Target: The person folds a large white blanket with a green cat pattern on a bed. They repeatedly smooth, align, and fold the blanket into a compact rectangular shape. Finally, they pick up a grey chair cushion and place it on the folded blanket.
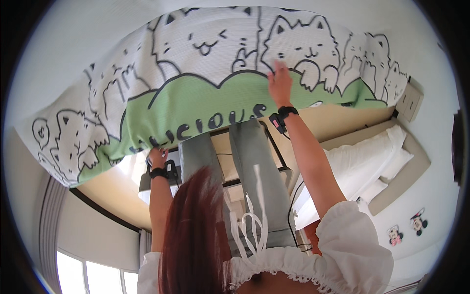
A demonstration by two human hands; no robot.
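A wide cloth [205,92] printed with white cartoon cats, a green band and dark lettering spreads across the view before me. Its lower edge sags unevenly, with folds at the left. At that edge, my left hand [158,157] has its fingers bent around the fabric. Higher up and to the right, my right hand [281,82] reaches onto the printed face, fingers extended and slightly blurred. Nothing shows in its grasp. Black straps with small devices circle both wrists. Whatever lies behind the cloth is hidden.
A bed with white bedding [352,169] and a beige headboard [407,172] stands to the right. A wall switch plate [409,101] sits by the cloth's right end. Grey curtains [55,217] and windows [88,273] are at left. A black cable [290,217] hangs beside my leg.
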